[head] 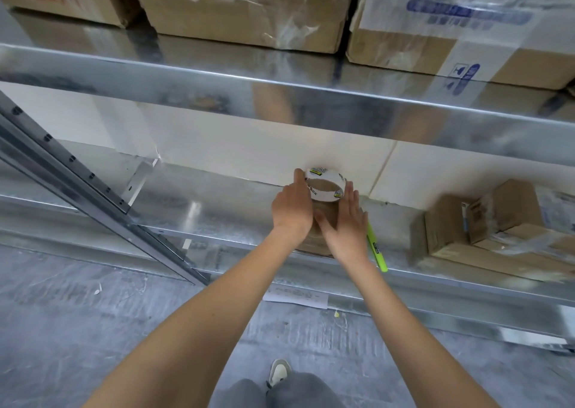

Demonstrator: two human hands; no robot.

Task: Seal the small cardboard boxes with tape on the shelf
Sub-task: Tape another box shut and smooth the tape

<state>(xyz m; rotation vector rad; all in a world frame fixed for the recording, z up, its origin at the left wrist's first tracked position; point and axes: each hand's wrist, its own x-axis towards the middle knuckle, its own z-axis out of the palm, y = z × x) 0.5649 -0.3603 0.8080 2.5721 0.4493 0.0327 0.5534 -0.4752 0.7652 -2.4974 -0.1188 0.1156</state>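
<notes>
Both hands flank small box, left gripping tape roll.

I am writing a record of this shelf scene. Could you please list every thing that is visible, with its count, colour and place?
Tape roll: one, white core, on the lower shelf, gripped by the left hand.
Small cardboard box: one, brown, under both hands, mostly hidden.
Small cardboard boxes: a pile, count unclear, brown, lower shelf at right.
Utility knife: one, bright green, lower shelf edge, right of the hands.
Large cartons: three, brown, upper shelf.
Metal shelf: silver, two levels.
Paper sheet: one, white, on the floor.
Left hand: holds the tape roll.
Right hand: flat, fingers straight, on the box.
</notes>
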